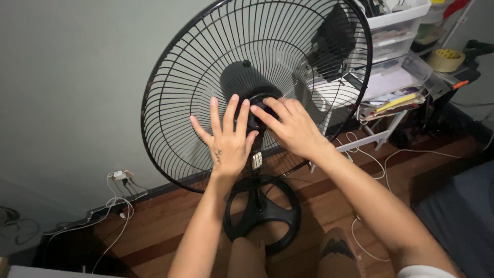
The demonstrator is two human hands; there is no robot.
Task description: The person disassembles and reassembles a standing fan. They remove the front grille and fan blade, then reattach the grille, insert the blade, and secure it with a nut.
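Left hand (228, 141): fingers (213, 114) spread flat, pressed on black wire fan guard (175, 103) just left of centre. Right hand (294, 127): fingers curled together on black hub cap (259, 105) at guard centre. Standing fan upright on wood floor (170, 221), round base (263, 212) near, grey wall behind. Far right: white drawer shelf (396, 31) holding papers, odd items; tape roll (445, 59) beside it.

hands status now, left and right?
Left hand: open, flat against the fan grille.
Right hand: fingers on the center hub; grip cannot be told.
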